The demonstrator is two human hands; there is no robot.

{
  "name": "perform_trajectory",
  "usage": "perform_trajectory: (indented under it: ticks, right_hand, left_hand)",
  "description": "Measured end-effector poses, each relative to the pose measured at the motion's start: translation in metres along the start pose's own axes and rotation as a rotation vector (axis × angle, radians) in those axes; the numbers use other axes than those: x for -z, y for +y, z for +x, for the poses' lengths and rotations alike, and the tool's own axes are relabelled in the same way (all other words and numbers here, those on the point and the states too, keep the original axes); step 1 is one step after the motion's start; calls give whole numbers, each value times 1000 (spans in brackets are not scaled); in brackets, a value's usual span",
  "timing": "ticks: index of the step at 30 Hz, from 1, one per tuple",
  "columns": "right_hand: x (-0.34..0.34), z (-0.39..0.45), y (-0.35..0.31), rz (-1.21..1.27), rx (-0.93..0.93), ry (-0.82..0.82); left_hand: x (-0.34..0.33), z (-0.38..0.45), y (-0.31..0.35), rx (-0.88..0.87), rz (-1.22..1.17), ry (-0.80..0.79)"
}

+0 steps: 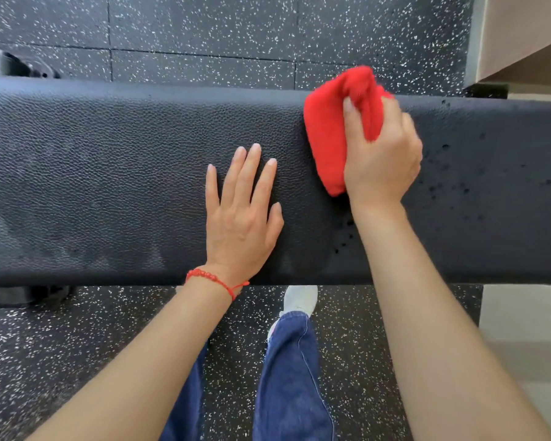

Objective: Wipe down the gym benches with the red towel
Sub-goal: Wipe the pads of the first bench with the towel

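Gripping one red towel (pixel 328 128) on one bench (pixel 109 173), right hand (pixel 382 157); left hand (pixel 242 211) lies flat, fingers straight.

Black padded bench (pixel 109 173) on speckled floor (pixel 204 33) bears red towel (pixel 326 135).

So the bright red terry towel (pixel 328 135) is bunched into a thick wad, lying on the far edge of the long black pebbled-vinyl padded gym bench (pixel 109 173). That bench runs flat, left to right, with dark wet droplets speckling its right part just beside the towel.
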State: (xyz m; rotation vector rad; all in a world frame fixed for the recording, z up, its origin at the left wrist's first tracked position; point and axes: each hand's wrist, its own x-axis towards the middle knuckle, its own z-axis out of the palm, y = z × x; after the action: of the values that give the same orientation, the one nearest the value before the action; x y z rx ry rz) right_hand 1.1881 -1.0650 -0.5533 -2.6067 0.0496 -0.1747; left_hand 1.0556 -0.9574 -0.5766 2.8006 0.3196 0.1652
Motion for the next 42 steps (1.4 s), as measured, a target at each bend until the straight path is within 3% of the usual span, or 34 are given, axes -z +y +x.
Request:
perform_trajectory:
  ticks: [6, 17, 32, 37, 42]
  right_hand:
    - [5, -1, 13, 34, 41, -13]
    - [59, -102, 80, 25, 152, -156]
    - [20, 30, 47, 22, -4, -16]
    - [30, 8, 58, 77, -8, 3]
    - [59, -52, 92, 41, 47, -78]
  left_hand:
    - [-16, 13, 29, 15, 17, -33]
    - [-20, 10, 27, 5, 80, -21]
    - [-19, 12, 29, 14, 89, -28]
    - [-17, 15, 37, 41, 62, -32]
    - [-17, 21, 57, 87, 3, -20]
